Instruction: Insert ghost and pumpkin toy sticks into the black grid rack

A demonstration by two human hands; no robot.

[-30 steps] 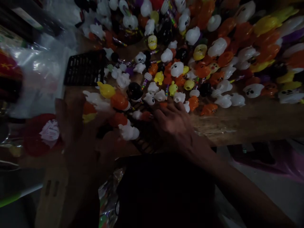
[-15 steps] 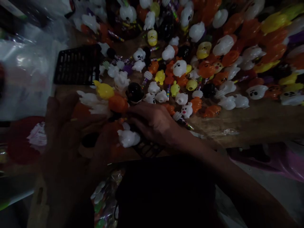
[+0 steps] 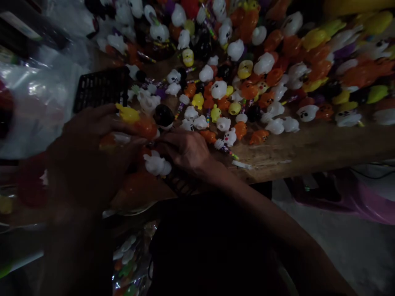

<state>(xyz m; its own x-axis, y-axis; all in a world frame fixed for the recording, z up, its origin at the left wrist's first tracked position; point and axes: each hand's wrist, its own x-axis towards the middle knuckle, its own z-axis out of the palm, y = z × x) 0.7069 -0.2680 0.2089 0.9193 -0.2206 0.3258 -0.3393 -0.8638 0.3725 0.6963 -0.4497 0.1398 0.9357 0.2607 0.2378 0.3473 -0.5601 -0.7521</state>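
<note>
Evidently, the left hand (image 3: pixel 89 152) curls around a cluster of plastic animal figures (image 3: pixel 146 127) at the near edge of the counter (image 3: pixel 296 148), perhaps to keep them bunched; darkness hides whether it grips. The right hand (image 3: pixel 188 152) bends its fingers together beside them, any hold hidden. Other toy figures (image 3: pixel 219 89) lie beyond, probably spread within reach, near a slotted black basket (image 3: pixel 101 87).

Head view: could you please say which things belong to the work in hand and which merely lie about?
Likely in the work, near the left hand and right hand:
glossy orange plastic figure
glossy white plastic figure
black plastic grid

Likely lying about:
thin white strip
curved pink plastic object
</note>
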